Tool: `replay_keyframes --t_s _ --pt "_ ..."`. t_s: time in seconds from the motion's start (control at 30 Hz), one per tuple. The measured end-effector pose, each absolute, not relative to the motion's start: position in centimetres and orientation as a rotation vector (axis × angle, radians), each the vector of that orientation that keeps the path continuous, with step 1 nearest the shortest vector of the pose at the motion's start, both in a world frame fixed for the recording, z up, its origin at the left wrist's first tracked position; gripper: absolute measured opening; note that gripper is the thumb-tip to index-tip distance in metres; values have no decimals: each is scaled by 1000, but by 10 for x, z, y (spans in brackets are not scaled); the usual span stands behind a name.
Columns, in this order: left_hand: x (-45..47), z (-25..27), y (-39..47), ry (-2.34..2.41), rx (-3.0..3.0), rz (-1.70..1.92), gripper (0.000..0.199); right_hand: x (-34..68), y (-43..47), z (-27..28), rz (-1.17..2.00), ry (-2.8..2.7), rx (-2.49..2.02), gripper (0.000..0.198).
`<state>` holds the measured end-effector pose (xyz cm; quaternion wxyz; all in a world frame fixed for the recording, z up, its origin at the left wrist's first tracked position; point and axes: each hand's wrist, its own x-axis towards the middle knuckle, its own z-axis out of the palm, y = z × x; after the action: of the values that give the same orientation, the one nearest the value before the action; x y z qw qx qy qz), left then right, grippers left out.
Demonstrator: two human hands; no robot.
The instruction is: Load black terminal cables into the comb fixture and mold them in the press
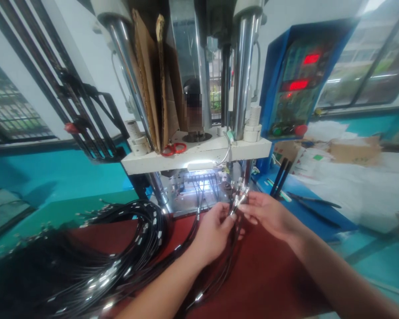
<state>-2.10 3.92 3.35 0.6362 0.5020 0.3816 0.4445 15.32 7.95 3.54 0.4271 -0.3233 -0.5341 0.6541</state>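
My left hand (216,230) is closed around a small bunch of black cables (228,259) just below their ends. At the top of that bunch, shiny metal connectors (241,195) fan out. My right hand (264,212) pinches at these connectors with thumb and fingertips. Behind both hands is the lit lower part of a press (194,188), where several thin black cables run into a metal fixture. A large coil of black cables (146,226) with white tags lies left of my hands on a dark red surface (266,274).
Red-handled scissors (174,149) and cardboard sheets (153,88) rest on the press's white plate (199,155). A blue control box (291,84) with red displays stands right. Below it, a blue surface (314,217) holds dark tools. White sacks (355,173) lie beyond.
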Motion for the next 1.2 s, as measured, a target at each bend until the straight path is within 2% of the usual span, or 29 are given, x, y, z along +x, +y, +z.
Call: replay_keyframes --t_s 0.2,0.4,0.53,0.73,0.93,1.2 --pt "-24 28 44 941 1203 1064 26 146 85 28 1595 -1359 -837 28" --pt "-28 17 50 884 1069 1213 25 145 86 18 1592 -1365 -813 26" --pt "-31 15 53 792 861 1181 28 147 86 14 1590 -1295 -833 36" --pt "-29 18 50 777 788 1127 30 145 85 16 1515 -1315 -859 33" --pt "-24 17 48 800 846 1153 35 141 86 13 1457 -1319 -911 39" --pt "-25 15 48 776 825 1186 36 142 88 19 1370 -1208 -876 21"
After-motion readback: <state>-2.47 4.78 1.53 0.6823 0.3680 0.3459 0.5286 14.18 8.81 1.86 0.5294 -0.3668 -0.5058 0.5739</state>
